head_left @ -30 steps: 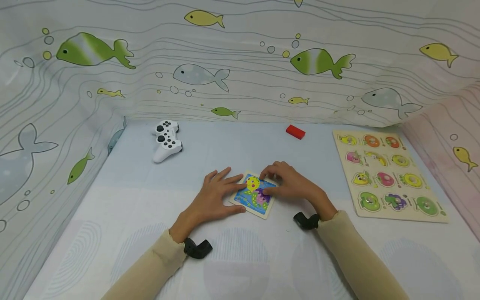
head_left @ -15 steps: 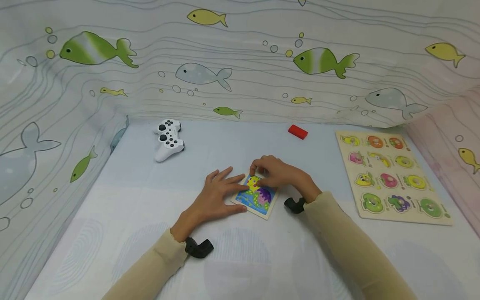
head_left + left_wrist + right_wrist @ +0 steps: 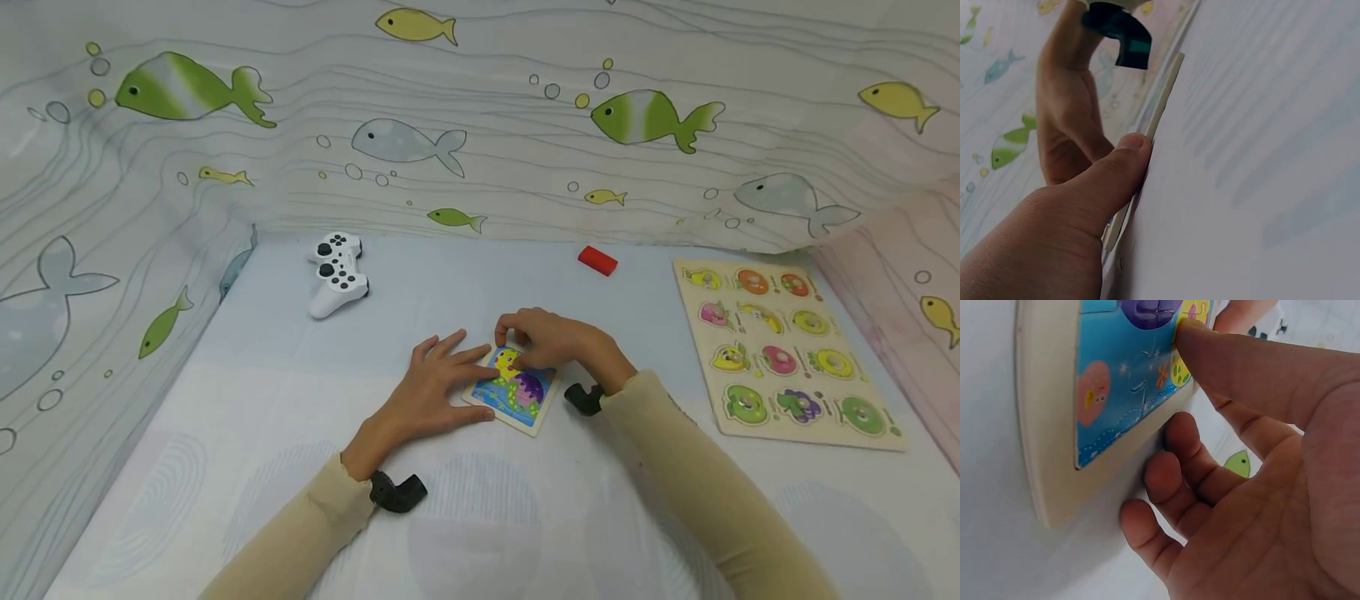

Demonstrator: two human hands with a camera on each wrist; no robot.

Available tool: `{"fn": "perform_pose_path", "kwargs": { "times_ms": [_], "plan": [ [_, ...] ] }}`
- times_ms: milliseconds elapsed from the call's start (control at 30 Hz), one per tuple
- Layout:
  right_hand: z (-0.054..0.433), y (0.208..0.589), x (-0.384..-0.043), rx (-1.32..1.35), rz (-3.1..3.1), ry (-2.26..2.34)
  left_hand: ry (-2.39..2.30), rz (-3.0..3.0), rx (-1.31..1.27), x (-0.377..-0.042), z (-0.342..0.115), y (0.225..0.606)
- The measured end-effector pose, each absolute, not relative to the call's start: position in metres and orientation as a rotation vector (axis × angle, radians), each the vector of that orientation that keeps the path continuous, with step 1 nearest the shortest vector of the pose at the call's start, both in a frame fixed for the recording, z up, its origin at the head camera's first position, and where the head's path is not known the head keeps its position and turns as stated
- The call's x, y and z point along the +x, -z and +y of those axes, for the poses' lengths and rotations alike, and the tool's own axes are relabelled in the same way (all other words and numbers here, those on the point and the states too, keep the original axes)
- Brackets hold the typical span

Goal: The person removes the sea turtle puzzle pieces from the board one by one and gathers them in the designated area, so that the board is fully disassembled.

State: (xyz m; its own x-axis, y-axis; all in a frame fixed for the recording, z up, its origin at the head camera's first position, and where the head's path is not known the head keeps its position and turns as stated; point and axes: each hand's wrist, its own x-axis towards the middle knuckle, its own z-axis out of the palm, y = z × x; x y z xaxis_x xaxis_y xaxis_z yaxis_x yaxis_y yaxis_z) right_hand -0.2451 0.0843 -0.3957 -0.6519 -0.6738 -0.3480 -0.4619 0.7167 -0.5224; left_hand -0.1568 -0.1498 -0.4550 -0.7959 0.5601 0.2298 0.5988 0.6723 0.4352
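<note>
A small square picture jigsaw puzzle (image 3: pixel 517 398) in a pale wooden frame lies on the table, in the middle of the head view. My left hand (image 3: pixel 429 387) has its fingers spread. Its index finger reaches onto the picture's left side, and its thumb (image 3: pixel 1124 164) touches the frame's near edge. Over the far right corner, my right hand (image 3: pixel 553 340) bends its fingers round the puzzle. The right thumb (image 3: pixel 1235 362) presses on the yellow and purple part of the picture, while several curled fingertips (image 3: pixel 1165 478) sit by the frame's outer edge. The right index fingertip is largely hidden in the right wrist view.
At the back left lies a white game controller (image 3: pixel 339 275). A red block (image 3: pixel 597 260) is near the back wall, right of centre. A wooden fruit peg puzzle board (image 3: pixel 791 358) lies on the right. Fish-printed cloth (image 3: pixel 517 179) closes off the back and sides.
My right hand has shifted left and slightly away over the puzzle's far corner, uncovering more of its right side. My left hand stays in place. The head view has shifted slightly.
</note>
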Motion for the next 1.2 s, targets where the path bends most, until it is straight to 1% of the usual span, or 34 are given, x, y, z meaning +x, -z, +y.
{"fn": "perform_pose_path", "kwargs": {
  "times_ms": [467, 900, 1200],
  "plan": [
    [0.0819, 0.3924, -0.2505, -0.835, 2.324, 0.576, 0.787, -2.8, -0.962, -0.1562, -0.1516, 0.4535],
    [0.0846, 0.3967, -0.2479, -0.945, 2.294, 0.755, 0.784, -2.806, -0.959, -0.1567, -0.1508, 0.4541],
    [0.0862, 0.4002, -0.2451, -0.923, 2.318, 0.796, 0.777, -2.802, -0.96, -0.1563, -0.1508, 0.4552]
  ]
}}
